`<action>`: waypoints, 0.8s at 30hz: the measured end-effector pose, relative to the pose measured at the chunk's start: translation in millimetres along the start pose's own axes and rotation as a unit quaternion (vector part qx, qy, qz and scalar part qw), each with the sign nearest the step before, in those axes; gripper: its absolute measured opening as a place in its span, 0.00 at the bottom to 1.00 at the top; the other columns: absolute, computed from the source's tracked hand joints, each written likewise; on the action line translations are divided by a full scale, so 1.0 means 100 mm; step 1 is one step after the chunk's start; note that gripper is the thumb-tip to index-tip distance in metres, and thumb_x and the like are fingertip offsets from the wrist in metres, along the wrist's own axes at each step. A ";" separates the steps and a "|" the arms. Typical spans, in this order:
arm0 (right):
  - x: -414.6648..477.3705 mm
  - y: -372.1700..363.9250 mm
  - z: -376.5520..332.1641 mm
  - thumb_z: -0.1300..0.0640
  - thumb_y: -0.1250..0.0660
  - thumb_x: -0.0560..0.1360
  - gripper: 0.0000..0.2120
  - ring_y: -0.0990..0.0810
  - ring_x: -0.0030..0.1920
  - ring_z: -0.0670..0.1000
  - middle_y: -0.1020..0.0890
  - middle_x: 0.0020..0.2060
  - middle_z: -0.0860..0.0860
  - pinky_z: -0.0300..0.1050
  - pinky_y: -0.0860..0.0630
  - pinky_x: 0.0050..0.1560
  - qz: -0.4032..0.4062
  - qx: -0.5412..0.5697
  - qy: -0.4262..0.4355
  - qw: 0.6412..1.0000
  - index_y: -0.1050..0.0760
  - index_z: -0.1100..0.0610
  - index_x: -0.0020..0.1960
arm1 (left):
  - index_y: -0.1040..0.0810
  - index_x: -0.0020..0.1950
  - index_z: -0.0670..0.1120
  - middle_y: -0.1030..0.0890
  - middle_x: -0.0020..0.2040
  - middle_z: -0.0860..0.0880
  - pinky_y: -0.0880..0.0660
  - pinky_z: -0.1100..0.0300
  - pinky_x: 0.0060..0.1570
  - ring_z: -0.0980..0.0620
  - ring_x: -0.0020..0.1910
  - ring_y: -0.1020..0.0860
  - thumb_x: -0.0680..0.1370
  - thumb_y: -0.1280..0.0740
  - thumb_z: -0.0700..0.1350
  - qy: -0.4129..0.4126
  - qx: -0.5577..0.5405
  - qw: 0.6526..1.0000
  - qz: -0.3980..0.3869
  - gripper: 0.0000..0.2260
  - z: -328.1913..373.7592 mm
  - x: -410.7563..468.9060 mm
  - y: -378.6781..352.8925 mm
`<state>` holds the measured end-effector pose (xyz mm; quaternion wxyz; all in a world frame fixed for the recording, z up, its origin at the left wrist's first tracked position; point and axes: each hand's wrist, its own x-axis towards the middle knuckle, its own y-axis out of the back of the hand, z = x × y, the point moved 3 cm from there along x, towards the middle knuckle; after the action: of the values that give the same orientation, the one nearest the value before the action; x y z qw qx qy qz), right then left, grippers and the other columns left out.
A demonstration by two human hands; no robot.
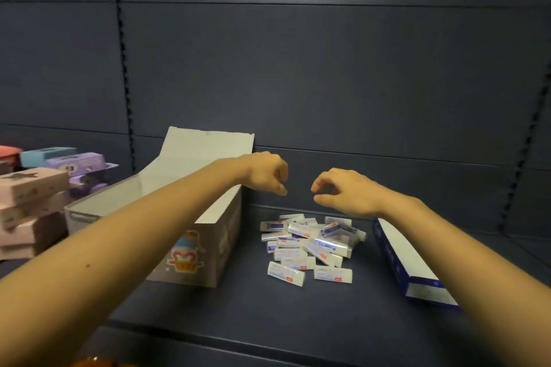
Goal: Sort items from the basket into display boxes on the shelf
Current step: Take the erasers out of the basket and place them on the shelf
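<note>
As the left hand (pixel 267 173) and right hand (pixel 347 192) hang loosely curled and empty, we find the packet pile (pixel 310 244) on the shelf (pixel 268 322) just below and between them. Its long axes are mixed, and it lies marginally nearer the right hand. The display box (pixel 214 247) lies to the left.

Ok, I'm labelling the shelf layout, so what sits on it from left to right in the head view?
Stack of pastel boxes → open cardboard box → pile of small white packets → blue and white box.
</note>
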<state>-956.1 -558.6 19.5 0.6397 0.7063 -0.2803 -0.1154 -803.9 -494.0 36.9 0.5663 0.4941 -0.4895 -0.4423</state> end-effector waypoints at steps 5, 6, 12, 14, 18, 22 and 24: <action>0.34 0.01 -0.62 0.49 0.38 0.78 0.15 0.25 0.60 0.51 0.25 0.60 0.48 0.53 0.28 0.63 0.015 0.015 0.084 0.996 0.27 0.51 0.62 | 0.24 0.58 0.45 0.20 0.58 0.48 0.28 0.58 0.51 0.48 0.52 0.23 0.77 0.35 0.50 0.085 0.017 0.993 0.085 0.13 -0.65 -0.58 0.38; 0.41 0.01 -0.75 0.49 0.38 0.77 0.15 0.25 0.59 0.51 0.25 0.60 0.48 0.53 0.28 0.62 0.019 0.018 0.101 0.995 0.27 0.51 0.62 | 0.24 0.58 0.46 0.21 0.58 0.49 0.28 0.58 0.49 0.49 0.51 0.23 0.77 0.35 0.50 0.109 0.021 0.989 0.095 0.13 -0.80 -0.72 0.44; 0.73 -0.08 -1.60 0.51 0.39 0.78 0.15 0.26 0.57 0.50 0.25 0.62 0.50 0.47 0.27 0.60 0.021 0.031 0.181 0.983 0.28 0.53 0.64 | 0.23 0.55 0.46 0.20 0.54 0.47 0.30 0.57 0.44 0.49 0.46 0.25 0.76 0.34 0.50 0.235 0.053 0.964 0.116 0.11 -1.65 -1.59 0.56; 0.81 -0.13 -1.91 0.51 0.40 0.78 0.15 0.25 0.58 0.51 0.25 0.62 0.50 0.47 0.27 0.60 0.022 0.031 0.199 0.979 0.29 0.53 0.64 | 0.23 0.56 0.45 0.20 0.55 0.47 0.28 0.56 0.44 0.49 0.47 0.25 0.77 0.35 0.50 0.262 0.054 0.957 0.115 0.12 -1.91 -1.87 0.56; 0.99 -0.24 -2.59 0.51 0.39 0.78 0.15 0.25 0.58 0.51 0.24 0.61 0.49 0.51 0.26 0.60 0.012 0.021 0.235 0.972 0.28 0.52 0.63 | 0.24 0.58 0.46 0.21 0.56 0.47 0.27 0.56 0.46 0.50 0.48 0.24 0.77 0.35 0.50 0.305 0.064 0.944 0.106 0.13 -2.41 -2.42 0.59; 1.19 -0.36 -3.31 0.49 0.38 0.76 0.14 0.24 0.56 0.52 0.23 0.59 0.48 0.54 0.26 0.59 0.000 0.021 0.251 0.968 0.28 0.50 0.61 | 0.23 0.58 0.46 0.20 0.56 0.47 0.27 0.55 0.48 0.49 0.49 0.24 0.76 0.35 0.50 0.335 0.071 0.934 0.097 0.13 -2.94 -2.96 0.69; 1.28 -0.43 -3.67 0.48 0.38 0.76 0.14 0.24 0.56 0.52 0.23 0.59 0.48 0.54 0.26 0.59 -0.004 0.025 0.256 0.966 0.28 0.49 0.61 | 0.23 0.57 0.46 0.20 0.56 0.48 0.26 0.55 0.50 0.50 0.48 0.24 0.76 0.35 0.51 0.343 0.072 0.931 0.100 0.13 -3.21 -3.23 0.75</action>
<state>-649.5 -319.8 60.1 0.6717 0.7293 -0.1075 0.0738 -526.3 -126.6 63.1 0.7038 0.6040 -0.3425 -0.1503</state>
